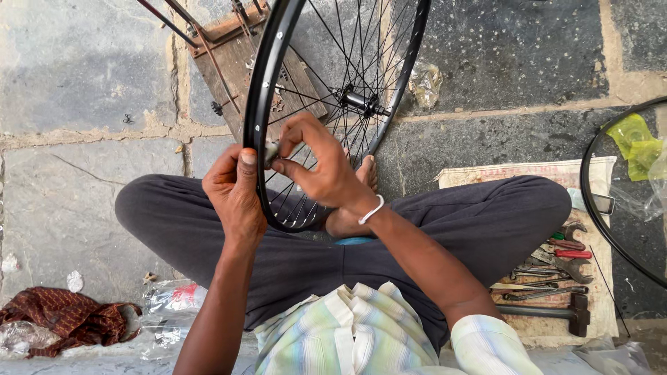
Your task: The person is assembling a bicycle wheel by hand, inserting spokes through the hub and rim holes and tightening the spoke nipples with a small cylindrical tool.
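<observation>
— What were the hands doing?
— The left hand gripped the black wheel rim; the right hand, just beside it, pinched a small tool against the spokes.
— And beyond them?
— A wooden board past the rim; tools lay well right of the right hand.

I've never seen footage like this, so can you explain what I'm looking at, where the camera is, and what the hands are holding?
The one camera sits on a person's head and looks down at their lap. They sit cross-legged on a stone floor. The left hand grips the rim of a black bicycle wheel. The right hand reaches between the spokes, its fingers pinching something small at the rim. To the right, tools lie on a mat, including a hammer. A red cloth lies at the left.
</observation>
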